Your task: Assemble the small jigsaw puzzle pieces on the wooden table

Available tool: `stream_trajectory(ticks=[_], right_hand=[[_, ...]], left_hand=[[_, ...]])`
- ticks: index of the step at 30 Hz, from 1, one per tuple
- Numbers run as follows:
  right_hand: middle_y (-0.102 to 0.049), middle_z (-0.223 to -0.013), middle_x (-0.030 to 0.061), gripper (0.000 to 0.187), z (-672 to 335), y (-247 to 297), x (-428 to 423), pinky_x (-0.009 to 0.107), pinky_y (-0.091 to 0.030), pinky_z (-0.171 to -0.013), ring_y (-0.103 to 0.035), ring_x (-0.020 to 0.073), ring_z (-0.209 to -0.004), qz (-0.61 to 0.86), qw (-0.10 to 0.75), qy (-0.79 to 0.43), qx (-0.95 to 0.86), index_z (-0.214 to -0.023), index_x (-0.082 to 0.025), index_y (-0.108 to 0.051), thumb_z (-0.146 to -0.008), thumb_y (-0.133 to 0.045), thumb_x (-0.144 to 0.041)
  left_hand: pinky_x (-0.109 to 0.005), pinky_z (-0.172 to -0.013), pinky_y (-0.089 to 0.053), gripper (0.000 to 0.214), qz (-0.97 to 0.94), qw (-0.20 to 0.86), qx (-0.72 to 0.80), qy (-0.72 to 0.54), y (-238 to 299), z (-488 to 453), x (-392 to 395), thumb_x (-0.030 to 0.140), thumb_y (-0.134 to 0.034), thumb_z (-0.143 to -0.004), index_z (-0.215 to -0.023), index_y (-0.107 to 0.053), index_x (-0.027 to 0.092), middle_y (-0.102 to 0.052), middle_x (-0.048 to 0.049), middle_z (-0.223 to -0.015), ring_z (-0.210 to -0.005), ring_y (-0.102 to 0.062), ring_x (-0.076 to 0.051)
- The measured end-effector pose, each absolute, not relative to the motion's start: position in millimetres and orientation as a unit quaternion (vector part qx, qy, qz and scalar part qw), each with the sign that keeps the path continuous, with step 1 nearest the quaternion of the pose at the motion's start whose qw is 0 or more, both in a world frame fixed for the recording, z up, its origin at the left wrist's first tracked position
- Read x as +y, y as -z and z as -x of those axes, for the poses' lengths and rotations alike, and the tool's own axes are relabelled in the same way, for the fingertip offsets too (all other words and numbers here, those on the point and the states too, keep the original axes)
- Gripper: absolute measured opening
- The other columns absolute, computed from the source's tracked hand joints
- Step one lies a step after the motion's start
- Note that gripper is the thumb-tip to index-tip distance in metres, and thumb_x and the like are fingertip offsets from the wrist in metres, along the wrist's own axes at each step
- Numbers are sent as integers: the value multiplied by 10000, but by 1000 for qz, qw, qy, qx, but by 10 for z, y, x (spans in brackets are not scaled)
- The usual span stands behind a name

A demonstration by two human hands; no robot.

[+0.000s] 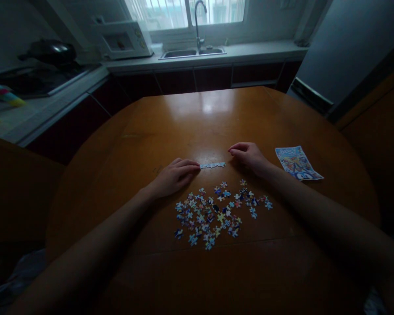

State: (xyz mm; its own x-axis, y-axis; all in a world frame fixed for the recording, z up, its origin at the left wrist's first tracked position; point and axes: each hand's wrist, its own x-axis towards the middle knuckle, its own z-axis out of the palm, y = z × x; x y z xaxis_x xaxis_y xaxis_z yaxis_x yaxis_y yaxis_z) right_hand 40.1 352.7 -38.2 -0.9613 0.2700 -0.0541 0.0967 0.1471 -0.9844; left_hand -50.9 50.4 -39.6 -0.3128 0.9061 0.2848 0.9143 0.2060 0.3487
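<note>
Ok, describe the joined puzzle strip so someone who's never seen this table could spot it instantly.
On the large brown wooden table, find the left hand and the right hand near the middle. The puzzle strip lies between them, its left end at the left hand. Unlike the loose pieces scattered nearer the camera, it is one straight, pale-blue row.

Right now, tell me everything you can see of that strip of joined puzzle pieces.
The strip of joined puzzle pieces is a narrow row, mostly pale blue, looking like cardboard. Its far edge looks straight, its near edge knobbed. It lies flat on the wooden table, and the left hand seems to touch its left end.
</note>
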Motion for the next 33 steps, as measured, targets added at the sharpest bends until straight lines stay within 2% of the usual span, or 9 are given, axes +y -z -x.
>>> stream_trajectory(ticks=[12, 17, 23, 33], right_hand=[[-691, -770, 56, 210, -382, 436, 3544, 286, -409, -583, -545, 138, -634, 101, 72, -621, -774, -860, -143, -750, -750, -701, -316], [-681, -688, 43, 217, -393, 495, 3523, 280, -381, -555, -522, 138, -584, 16, 36, -539, -841, -873, -143, -793, -785, -692, -314], [-728, -823, 47, 118, -418, 537, 3471, 281, -428, -655, -599, 159, -711, -67, 97, -384, -916, -822, -207, -807, -810, -690, -215], [-723, -848, 53, 122, -438, 541, 3460, 280, -430, -660, -598, 153, -708, -73, 106, -368, -921, -845, -200, -806, -827, -686, -195]], left_hand=[[-426, -1017, -502, 317, 587, 19, -775, 234, 421, 507, 482, 278, -512, -1018, -1307, -642, 272, -615, -101, -1308, -1197, -587, -232], [-401, -997, -501, 306, 589, 18, -774, 232, 401, 498, 500, 277, -508, -1017, -1284, -655, 254, -644, -94, -1248, -1144, -604, -225], [-390, -1010, -483, 313, 588, 9, -780, 216, 374, 486, 500, 276, -491, -1026, -1297, -647, 254, -661, -74, -1282, -1146, -599, -215], [-389, -1002, -485, 325, 587, 9, -780, 217, 375, 491, 499, 268, -498, -1021, -1311, -646, 258, -664, -74, -1300, -1146, -603, -215]])
